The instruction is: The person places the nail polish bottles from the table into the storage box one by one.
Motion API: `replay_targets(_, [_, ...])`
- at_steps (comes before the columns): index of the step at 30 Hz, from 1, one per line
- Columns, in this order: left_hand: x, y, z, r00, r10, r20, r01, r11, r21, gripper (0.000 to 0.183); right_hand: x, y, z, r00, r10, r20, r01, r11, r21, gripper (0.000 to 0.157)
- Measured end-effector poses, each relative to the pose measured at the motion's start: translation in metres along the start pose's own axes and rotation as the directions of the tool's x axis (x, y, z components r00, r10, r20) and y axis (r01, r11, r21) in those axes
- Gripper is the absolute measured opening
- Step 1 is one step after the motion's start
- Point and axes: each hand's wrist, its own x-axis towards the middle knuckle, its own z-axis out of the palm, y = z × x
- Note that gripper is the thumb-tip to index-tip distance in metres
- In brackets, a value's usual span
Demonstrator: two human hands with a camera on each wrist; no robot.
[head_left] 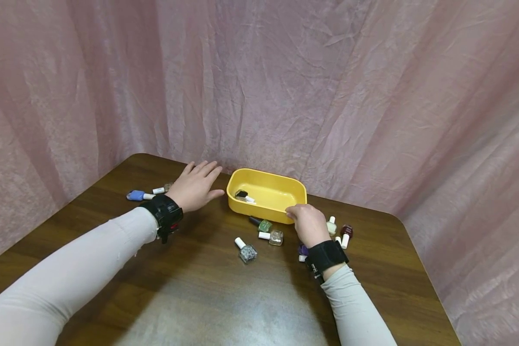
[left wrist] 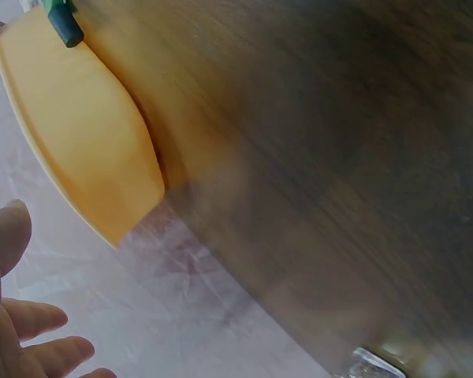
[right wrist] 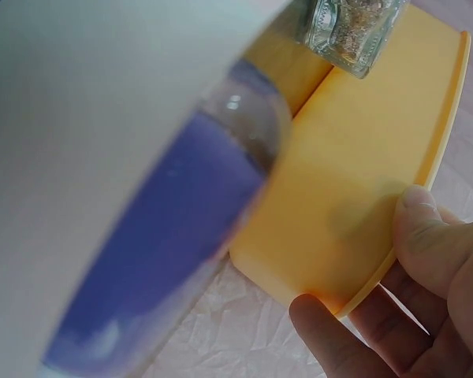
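Note:
A yellow plastic tub [head_left: 255, 209] stands near the table's back edge, with a black-capped and a white-capped nail polish bottle [head_left: 245, 197] at its left end. My right hand [head_left: 309, 223] grips the tub's rim at the front right corner. In the right wrist view, its thumb lies against the tub's outer wall [right wrist: 339, 165] and the other fingers are round the rim. Left of the tub, my left hand [head_left: 194, 190] is stretched out with spread fingers and holds nothing. A green nail polish bottle [head_left: 265, 226] with a dark cap lies against the tub's front.
Glitter nail polish bottles [head_left: 276, 237] [head_left: 248, 253] lie before the tub. A purple bottle [head_left: 303, 249] is beside my right wrist; pale [head_left: 331, 227] and dark red [head_left: 347, 230] ones lie farther right. Beyond my left wrist is a blue bottle [head_left: 136, 195]. Pink curtain [head_left: 264, 86] hangs behind the table.

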Motion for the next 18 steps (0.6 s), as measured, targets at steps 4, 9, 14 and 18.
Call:
replay_targets(4, [-0.003,-0.007,-0.001,1.0,0.003,-0.008,-0.002,1.0,0.008,0.078,0.001,-0.001,-0.001,1.0,0.003,-0.001,-0.003,1.0,0.008,0.008])
replay_targets(9, [-0.008,-0.015,-0.003,1.0,-0.011,0.001,0.011,1.0,0.012,0.078,0.001,0.001,0.0,1.0,-0.007,-0.007,0.007,1.0,0.006,0.006])
replay_targets(14, [-0.013,-0.018,-0.006,1.0,-0.025,0.008,0.025,1.0,0.012,0.078,0.0,0.001,0.0,1.0,-0.007,-0.011,0.007,1.0,0.004,0.006])
replay_targets(18, [-0.016,-0.021,-0.008,1.0,-0.029,0.001,0.029,0.999,0.017,0.077,0.0,0.001,0.001,1.0,-0.004,-0.012,0.004,1.0,0.003,0.007])
